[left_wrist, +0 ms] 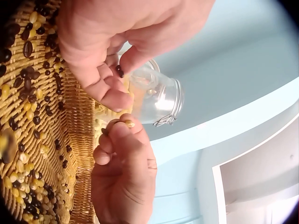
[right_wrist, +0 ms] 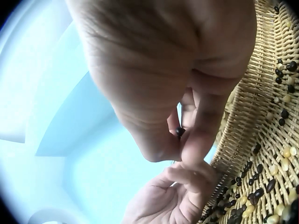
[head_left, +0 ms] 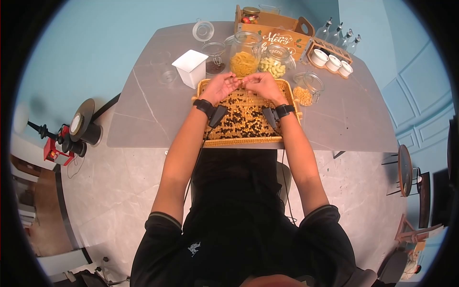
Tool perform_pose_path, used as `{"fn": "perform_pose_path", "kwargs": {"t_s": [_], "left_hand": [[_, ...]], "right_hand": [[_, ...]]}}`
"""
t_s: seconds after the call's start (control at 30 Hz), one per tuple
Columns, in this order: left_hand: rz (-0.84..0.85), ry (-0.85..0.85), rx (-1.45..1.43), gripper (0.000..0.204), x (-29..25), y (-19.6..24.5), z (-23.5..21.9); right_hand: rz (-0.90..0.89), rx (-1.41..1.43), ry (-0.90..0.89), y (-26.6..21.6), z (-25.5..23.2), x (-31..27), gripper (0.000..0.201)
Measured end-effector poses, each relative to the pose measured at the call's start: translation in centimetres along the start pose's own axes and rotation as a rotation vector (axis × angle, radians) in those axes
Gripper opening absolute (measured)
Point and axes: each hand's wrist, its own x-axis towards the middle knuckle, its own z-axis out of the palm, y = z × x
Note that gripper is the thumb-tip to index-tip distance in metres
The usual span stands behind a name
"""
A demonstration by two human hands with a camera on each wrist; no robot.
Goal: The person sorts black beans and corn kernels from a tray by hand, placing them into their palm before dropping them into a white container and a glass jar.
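Observation:
Over the far rim of a wicker tray point(head_left: 244, 141), my two hands meet with fingertips almost together. In the left wrist view, my left hand point(left_wrist: 135, 23) holds dark beans point(left_wrist: 120, 71) between its thumb and curled fingers. My right hand point(left_wrist: 125, 177) pinches a yellow corn kernel point(left_wrist: 129, 123) between thumb and forefinger, with a dark bean point(left_wrist: 105, 131) at its fingers. The right wrist view shows a dark bean point(right_wrist: 180, 132) within the right hand's curled fingers. Black beans and yellow kernels lie mixed across the tray's woven bottom.
Behind the tray stand a pasta jar point(head_left: 244, 62), a jar of pale green pieces point(head_left: 272, 68) and a white square container point(head_left: 192, 69). An open jar of yellow kernels point(head_left: 304, 95) is at right. Farther back are a wooden crate point(head_left: 287, 36), white cups point(head_left: 333, 63) and glass bottles point(head_left: 337, 34).

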Motion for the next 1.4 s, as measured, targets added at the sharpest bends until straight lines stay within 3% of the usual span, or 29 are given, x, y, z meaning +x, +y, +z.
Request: {"fn": "perform_pose_path", "kwargs": {"t_s": [0.17, 0.4, 0.47, 0.67, 1.17, 1.4], "left_hand": [[-0.042, -0.101, -0.018, 0.033, -0.3, -0.2, 0.6], [-0.157, -0.181, 0.043, 0.052, -1.8, 0.1, 2.1], [-0.181, -0.189, 0.030, 0.054, -2.0, 0.1, 2.2], [-0.168, -0.180, -0.011, 0.055, -2.1, 0.1, 2.2], [-0.168, -0.153, 0.010, 0.050, -2.1, 0.1, 2.4], [-0.168, -0.194, 0.015, 0.053, -2.2, 0.0, 2.6]], "right_hand": [[-0.017, 0.143, 0.046, -0.3, -0.2, 0.1, 0.020], [-0.106, -0.095, 0.070, 0.9, 0.1, 0.3, 0.019], [-0.169, -0.332, 0.120, 1.3, 0.1, 0.3, 0.019], [-0.236, -0.413, 0.142, 0.8, 0.4, 0.1, 0.018], [-0.214, -0.235, 0.104, -0.7, 1.4, -0.5, 0.020], [-0.311, -0.223, 0.062, -0.6, 1.8, -0.6, 0.033]]}}
